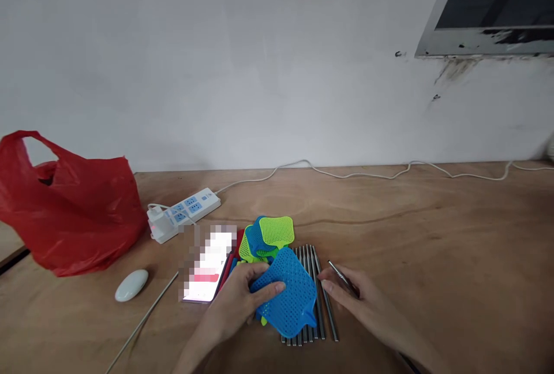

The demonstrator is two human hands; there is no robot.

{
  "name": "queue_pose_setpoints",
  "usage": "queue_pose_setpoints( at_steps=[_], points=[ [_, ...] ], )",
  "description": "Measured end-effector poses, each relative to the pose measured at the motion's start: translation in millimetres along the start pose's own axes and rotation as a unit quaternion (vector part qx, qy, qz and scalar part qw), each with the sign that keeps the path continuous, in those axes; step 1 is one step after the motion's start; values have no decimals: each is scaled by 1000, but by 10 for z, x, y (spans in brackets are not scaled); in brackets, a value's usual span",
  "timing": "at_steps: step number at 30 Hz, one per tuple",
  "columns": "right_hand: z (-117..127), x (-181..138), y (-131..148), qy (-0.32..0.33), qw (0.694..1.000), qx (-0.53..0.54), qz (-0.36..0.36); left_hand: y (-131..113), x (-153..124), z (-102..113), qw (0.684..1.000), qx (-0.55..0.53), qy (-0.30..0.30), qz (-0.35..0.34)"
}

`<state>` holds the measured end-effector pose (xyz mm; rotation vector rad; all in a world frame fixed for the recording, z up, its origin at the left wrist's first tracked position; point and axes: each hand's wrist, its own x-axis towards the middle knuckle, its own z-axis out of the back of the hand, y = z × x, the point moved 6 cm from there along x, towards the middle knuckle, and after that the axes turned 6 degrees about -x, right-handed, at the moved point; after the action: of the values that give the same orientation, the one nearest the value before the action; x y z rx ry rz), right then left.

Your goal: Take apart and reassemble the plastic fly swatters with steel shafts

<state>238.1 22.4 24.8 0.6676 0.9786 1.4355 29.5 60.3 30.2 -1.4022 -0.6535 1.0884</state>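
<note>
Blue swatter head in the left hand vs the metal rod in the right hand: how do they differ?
- Shape: the blue swatter head is broad and flat, dotted with small holes; the metal rod is slim and long.
- Color: the swatter head is bright blue; the rod is silvery gray.
- Place: the swatter head overlaps the row of rods in this view; the held rod is right of that row.
Shared: each is in a hand's grip.
</note>
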Motion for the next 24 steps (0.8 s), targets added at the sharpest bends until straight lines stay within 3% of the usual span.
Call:
queue_pose_setpoints(
  at_steps=[4, 8, 14, 18, 24],
  points=[
    [-134, 77, 12, 65, 995, 82, -2, 4, 23, -74, 999, -12, 12, -45],
    [-146, 163, 81, 89, 987, 132, 14, 51, 10, 1, 994, -58, -80, -49],
    [-242, 173, 82, 130, 965, 222, -53, 129, -27, 44, 975, -137, -159, -77],
    [-84, 171, -20, 40, 940, 322, -102, 131, -59, 304, 969, -82, -220, -81],
    [176, 180, -126, -33, 910, 405, -79, 204, -18, 542, 982, 48, -173, -51]
  ],
)
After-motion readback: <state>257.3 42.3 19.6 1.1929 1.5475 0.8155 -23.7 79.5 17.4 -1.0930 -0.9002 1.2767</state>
